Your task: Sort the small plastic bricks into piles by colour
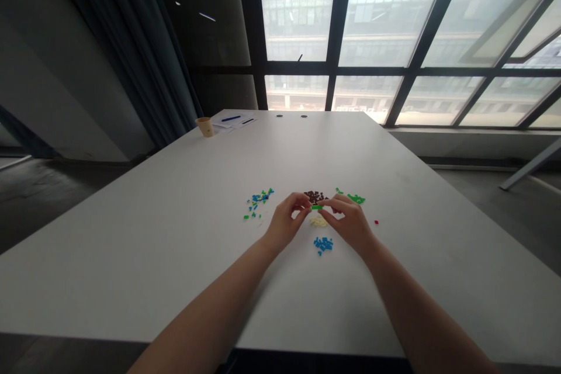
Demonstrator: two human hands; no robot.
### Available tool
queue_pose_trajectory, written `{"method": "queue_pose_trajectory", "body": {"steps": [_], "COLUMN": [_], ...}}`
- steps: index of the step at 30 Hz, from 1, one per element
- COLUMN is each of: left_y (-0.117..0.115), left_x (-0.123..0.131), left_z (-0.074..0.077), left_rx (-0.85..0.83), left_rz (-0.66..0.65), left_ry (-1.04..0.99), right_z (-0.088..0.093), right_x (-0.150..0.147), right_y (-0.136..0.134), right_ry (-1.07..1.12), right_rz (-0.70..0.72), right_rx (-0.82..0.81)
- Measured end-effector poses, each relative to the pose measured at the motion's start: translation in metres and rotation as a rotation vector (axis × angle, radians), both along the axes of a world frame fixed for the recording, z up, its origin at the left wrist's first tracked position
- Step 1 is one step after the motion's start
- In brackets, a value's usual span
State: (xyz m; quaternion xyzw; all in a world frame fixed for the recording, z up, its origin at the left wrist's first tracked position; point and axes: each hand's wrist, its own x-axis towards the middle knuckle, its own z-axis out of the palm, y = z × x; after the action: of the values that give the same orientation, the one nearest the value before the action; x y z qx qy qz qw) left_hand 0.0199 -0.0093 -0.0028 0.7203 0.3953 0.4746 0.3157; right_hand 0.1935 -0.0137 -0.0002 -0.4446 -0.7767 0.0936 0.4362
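Between the fingertips of my left hand [292, 216] and my right hand [348, 219] is a small green brick [316, 207], pinched from both sides. Just beyond my fingers lies a heap of dark brown bricks [314, 196], partly hidden by my hands. A cream-coloured pile [319, 221] sits below the green brick, and nearer to me is a cluster of blue bricks [323, 245]. More green bricks [356, 198] lie past my right hand. Left of my left hand spreads a mixed scatter of blue and green pieces [262, 197].
A single red piece [376, 222] rests right of my right hand. On the white table [175, 257], a paper cup [204, 127] stands at the far left edge beside papers [232, 123] with a blue pen [231, 118]. Large windows [298, 11] rise behind the table.
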Motion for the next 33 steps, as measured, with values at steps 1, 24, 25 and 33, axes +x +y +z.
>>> {"method": "queue_pose_trajectory", "body": {"steps": [1, 24, 25, 33], "left_y": [0.000, 0.020, 0.021, 0.028], "left_x": [-0.002, -0.061, -0.062, -0.063], "left_z": [0.001, 0.010, 0.009, -0.004], "left_rx": [0.006, -0.542, -0.520, -0.458], "left_rz": [0.018, 0.431, 0.428, 0.410], "left_ry": [0.059, 1.057, 1.034, 0.960], "right_z": [-0.001, -0.058, -0.059, -0.051], "right_x": [0.005, 0.116, 0.115, 0.109], "right_y": [0.003, 0.053, 0.054, 0.051], "right_ry": [0.003, -0.225, -0.230, -0.186], "right_rz": [-0.022, -0.757, -0.741, -0.713], "right_rx": [0.001, -0.524, -0.512, -0.441]}}
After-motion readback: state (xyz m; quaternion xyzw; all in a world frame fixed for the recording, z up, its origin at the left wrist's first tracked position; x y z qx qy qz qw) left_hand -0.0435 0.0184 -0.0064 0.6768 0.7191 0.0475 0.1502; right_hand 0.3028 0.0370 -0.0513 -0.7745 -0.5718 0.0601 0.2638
